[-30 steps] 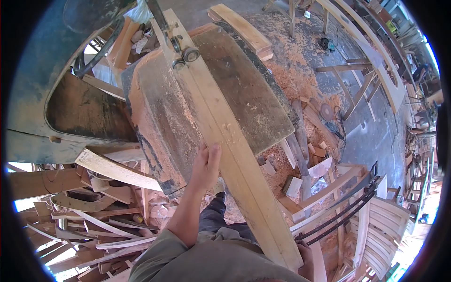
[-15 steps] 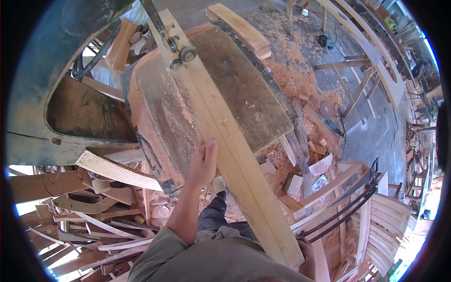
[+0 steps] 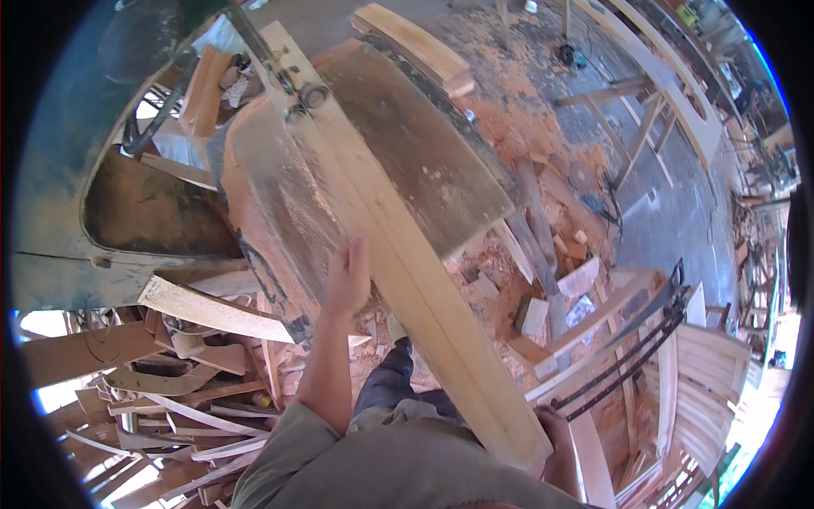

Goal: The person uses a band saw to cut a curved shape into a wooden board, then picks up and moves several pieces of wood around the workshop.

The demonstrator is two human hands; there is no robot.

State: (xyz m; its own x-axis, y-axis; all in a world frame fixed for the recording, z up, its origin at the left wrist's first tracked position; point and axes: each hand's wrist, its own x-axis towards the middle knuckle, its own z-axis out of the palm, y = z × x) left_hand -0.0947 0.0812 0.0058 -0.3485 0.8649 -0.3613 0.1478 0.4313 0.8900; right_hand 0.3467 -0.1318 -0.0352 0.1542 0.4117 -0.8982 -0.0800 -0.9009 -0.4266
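A long squared wooden beam (image 3: 398, 246) lies across the dusty table (image 3: 415, 153) of a large green bandsaw (image 3: 51, 204). Its far end passes beside the guide rollers (image 3: 307, 98), and its near end reaches my waist. A lengthwise line runs along its top face. My left hand (image 3: 348, 276) is at the beam's left side, fingers stretched out and close together, fingertips right at the edge. In shadow at the near end, my right hand (image 3: 553, 428) grips the beam from its right corner, with part of the hand hidden.
A thick timber piece (image 3: 411, 47) sits beyond the table. Sawdust and offcuts (image 3: 532, 316) cover the floor to the right. Curved scraps (image 3: 212, 310) and piled wood crowd the left. A wooden frame (image 3: 585, 331) stands at right; a power tool (image 3: 570, 56) lies farther back.
My left hand has slid off the beam's top edge to its left side, its fingers straighter. The whole view has shifted a little. My right hand stays at the near end.
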